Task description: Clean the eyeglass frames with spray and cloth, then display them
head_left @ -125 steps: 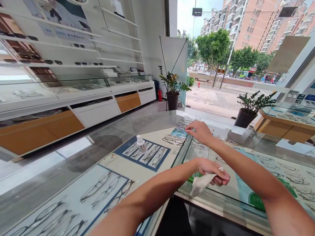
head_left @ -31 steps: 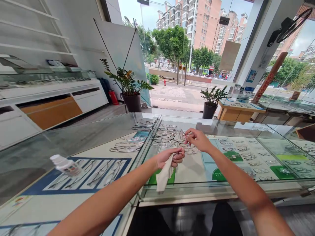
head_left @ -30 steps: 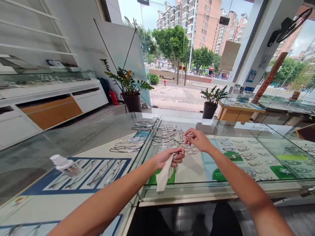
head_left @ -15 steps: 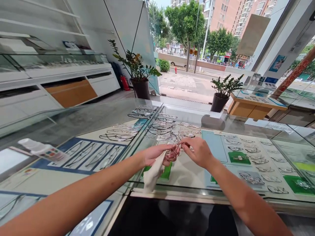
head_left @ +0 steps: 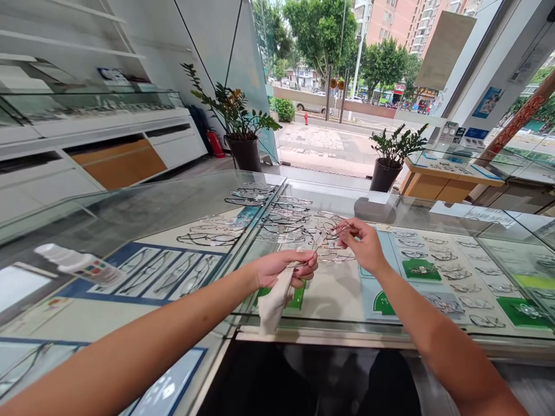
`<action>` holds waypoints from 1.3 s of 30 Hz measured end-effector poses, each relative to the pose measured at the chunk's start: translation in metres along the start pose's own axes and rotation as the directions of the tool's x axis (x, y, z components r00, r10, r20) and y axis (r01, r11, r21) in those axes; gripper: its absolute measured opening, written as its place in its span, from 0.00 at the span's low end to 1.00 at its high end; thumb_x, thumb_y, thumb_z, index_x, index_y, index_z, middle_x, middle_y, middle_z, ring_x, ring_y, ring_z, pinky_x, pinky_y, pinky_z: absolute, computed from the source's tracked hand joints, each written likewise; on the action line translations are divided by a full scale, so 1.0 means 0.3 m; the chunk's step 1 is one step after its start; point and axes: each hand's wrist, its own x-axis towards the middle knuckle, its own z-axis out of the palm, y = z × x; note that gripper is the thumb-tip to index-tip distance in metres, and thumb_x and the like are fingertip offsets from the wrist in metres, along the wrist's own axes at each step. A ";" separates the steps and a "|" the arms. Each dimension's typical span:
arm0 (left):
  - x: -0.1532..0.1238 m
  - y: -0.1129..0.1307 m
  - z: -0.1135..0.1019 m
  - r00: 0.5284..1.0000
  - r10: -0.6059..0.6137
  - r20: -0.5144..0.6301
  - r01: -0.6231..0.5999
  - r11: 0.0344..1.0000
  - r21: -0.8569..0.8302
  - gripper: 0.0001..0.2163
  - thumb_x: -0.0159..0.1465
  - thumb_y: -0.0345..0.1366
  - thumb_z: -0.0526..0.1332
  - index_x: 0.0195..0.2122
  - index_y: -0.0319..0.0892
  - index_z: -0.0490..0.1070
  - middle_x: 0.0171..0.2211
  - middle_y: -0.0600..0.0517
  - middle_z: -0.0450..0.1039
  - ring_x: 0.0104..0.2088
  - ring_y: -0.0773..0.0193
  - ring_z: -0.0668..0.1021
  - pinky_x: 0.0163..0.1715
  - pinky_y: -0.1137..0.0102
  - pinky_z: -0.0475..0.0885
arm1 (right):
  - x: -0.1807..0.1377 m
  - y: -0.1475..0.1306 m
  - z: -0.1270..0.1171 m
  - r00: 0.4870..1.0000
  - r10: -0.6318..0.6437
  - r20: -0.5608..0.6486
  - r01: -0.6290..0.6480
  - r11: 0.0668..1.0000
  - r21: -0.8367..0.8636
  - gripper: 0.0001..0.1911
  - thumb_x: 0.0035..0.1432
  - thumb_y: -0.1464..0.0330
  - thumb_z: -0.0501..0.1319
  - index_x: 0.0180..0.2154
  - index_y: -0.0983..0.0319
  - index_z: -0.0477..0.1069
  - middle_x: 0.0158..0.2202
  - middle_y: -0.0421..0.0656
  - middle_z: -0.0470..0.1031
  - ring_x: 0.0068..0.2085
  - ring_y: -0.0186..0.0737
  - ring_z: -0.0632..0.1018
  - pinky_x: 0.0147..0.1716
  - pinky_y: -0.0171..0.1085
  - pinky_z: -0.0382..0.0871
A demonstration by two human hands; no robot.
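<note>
Over the glass counter, a thin-framed pair of eyeglasses [head_left: 320, 240] is held up between my two hands. My left hand [head_left: 284, 269] is closed on one side of the frame and on a pale cloth [head_left: 274, 305], which hangs below the palm. My right hand [head_left: 363, 245] pinches the other side with its thumb and fingers. Against the frames in the case behind, the outline of the held pair is hard to make out.
Rows of eyeglasses [head_left: 286, 219] lie inside the glass display case [head_left: 329, 294]. A white spray bottle [head_left: 80, 267] lies tilted on the left counter. Potted plants [head_left: 245, 151] stand beyond, near the window. Green display cards [head_left: 420, 269] sit to the right.
My right hand has moved up and slightly right, away from my left hand. More of the eyeglasses now shows between them. My left hand still grips the cloth.
</note>
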 end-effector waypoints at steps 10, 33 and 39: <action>0.020 -0.001 -0.016 0.994 -0.034 0.099 0.030 0.999 0.040 0.12 0.67 0.36 0.66 0.28 0.37 0.69 0.21 0.53 0.60 0.21 0.71 0.57 0.18 0.80 0.56 | 0.053 0.013 -0.041 0.965 0.222 -0.141 -0.173 0.939 0.298 0.21 0.43 0.53 0.77 0.32 0.59 0.75 0.24 0.35 0.74 0.24 0.30 0.70 0.23 0.33 0.65; 0.022 -0.009 -0.008 0.999 0.044 0.024 -0.045 0.998 0.046 0.18 0.60 0.45 0.75 0.30 0.37 0.70 0.21 0.57 0.57 0.21 0.72 0.55 0.18 0.79 0.49 | -0.053 0.038 0.049 0.934 -0.273 0.230 0.349 0.836 -0.423 0.07 0.67 0.67 0.58 0.40 0.57 0.75 0.33 0.41 0.84 0.31 0.36 0.81 0.32 0.36 0.71; 0.021 -0.004 0.001 0.999 0.042 0.030 -0.044 0.997 0.061 0.17 0.57 0.41 0.77 0.31 0.36 0.71 0.20 0.57 0.59 0.22 0.73 0.56 0.19 0.80 0.50 | -0.056 0.030 0.047 0.911 -0.353 0.215 0.413 0.773 -0.481 0.08 0.68 0.68 0.58 0.41 0.57 0.77 0.33 0.41 0.85 0.31 0.36 0.81 0.32 0.34 0.72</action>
